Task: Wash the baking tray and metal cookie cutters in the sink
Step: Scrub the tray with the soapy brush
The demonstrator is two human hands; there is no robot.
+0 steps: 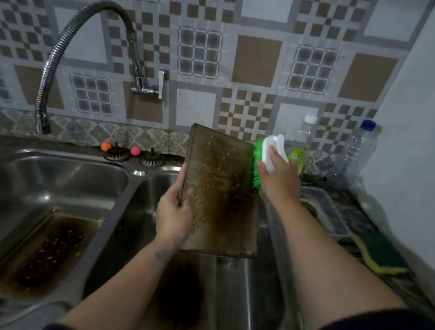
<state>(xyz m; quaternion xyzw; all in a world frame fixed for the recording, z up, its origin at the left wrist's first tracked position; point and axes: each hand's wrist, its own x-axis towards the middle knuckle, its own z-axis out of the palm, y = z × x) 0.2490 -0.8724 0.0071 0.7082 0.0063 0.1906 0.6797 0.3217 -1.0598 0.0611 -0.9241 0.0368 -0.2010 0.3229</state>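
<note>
The left hand (173,215) holds a flat, brown-stained metal baking tray (223,191) by its left edge, fingers curled round the rim. The tray stands almost upright over the right bowl of the shiny steel double sink (291,321). The right hand (278,175) grips a white-handled scrub brush with green bristles (262,155), fingers wrapped round it, and the bristles touch the tray's right edge. Another dirty tray (43,253) lies in the left bowl. A green and yellow sponge (380,252) rests on the counter at the right.

No readable text, green bottle label (295,158) (too blurred)
</note>
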